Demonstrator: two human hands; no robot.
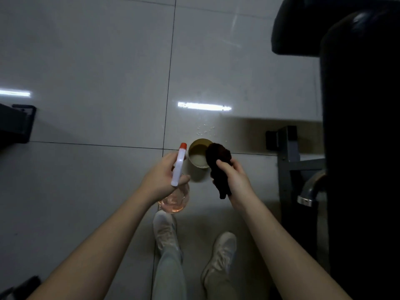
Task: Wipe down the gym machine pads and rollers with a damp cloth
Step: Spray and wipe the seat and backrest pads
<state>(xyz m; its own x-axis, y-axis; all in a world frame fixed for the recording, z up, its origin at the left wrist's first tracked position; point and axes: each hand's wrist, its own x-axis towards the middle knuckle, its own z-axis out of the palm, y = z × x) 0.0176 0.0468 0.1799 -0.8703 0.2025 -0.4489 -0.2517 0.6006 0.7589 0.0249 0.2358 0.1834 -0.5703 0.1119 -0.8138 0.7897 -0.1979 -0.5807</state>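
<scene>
The dark brown crumpled cloth (218, 169) hangs bunched in the right hand (234, 180), fingers curled round it — above a round tan cup (198, 155) on the tiled floor (97, 72). The left hand (164, 176) grips a clear pink spray bottle (176, 191) — white trigger head, orange nozzle.

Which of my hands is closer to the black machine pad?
Right. Your right hand, gripping the dark cloth, is left of the black pad; your left hand, holding the spray bottle, is farther left.

Glossy pale floor tiles (86, 61), dark grout lines (171, 61), strip-light reflections (204, 106)
</scene>
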